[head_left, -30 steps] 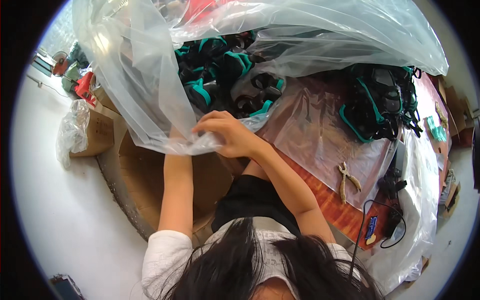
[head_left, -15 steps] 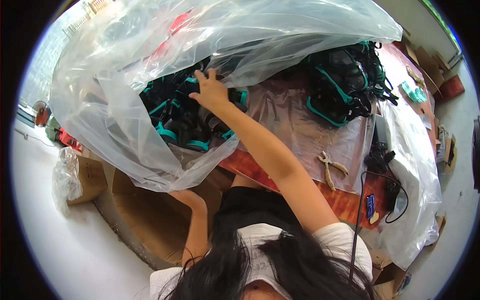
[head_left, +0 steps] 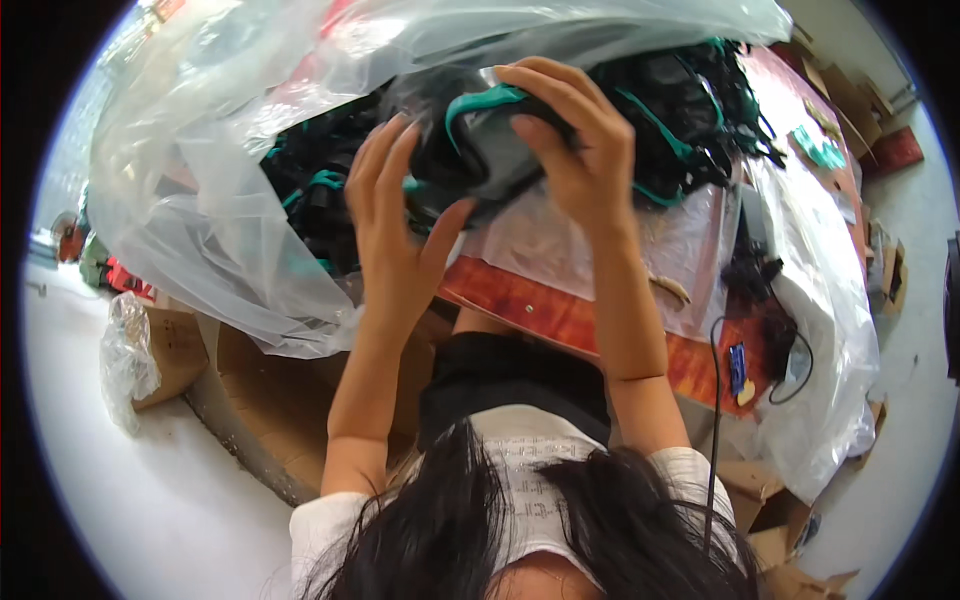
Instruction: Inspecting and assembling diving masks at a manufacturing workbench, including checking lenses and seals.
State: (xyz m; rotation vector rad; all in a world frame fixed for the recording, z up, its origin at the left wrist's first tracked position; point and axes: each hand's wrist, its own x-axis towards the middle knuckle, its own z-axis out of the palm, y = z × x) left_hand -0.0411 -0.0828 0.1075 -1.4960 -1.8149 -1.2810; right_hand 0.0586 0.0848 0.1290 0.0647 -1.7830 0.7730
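Note:
Between my two hands, over the table, is a blurred black-and-teal mask [head_left: 485, 150] with a clear, lens-like front. My right hand [head_left: 592, 150] grips its upper right side, fingers over the teal edge and thumb below. At its left side my left hand [head_left: 385, 215] curves around the lower edge, fingers up and thumb toward the bottom. Behind my left fingers, more black-and-teal pieces [head_left: 320, 190] lie inside a big clear plastic bag [head_left: 170, 230]. Another pile of black-and-teal pieces with straps [head_left: 680, 120] lies to the right of my right hand.
Pliers [head_left: 670, 290], partly hidden by my right forearm, lie on the plastic-covered red table [head_left: 530, 300]. A black cable [head_left: 716, 400], a small blue packet [head_left: 738, 370] and plastic sheeting [head_left: 830, 390] are at right. An open cardboard box [head_left: 270, 400] stands below on the left.
My right hand has moved from the bagged pile to the right and now has a mask. My left hand has risen from the bag's lower edge to the mask's left side.

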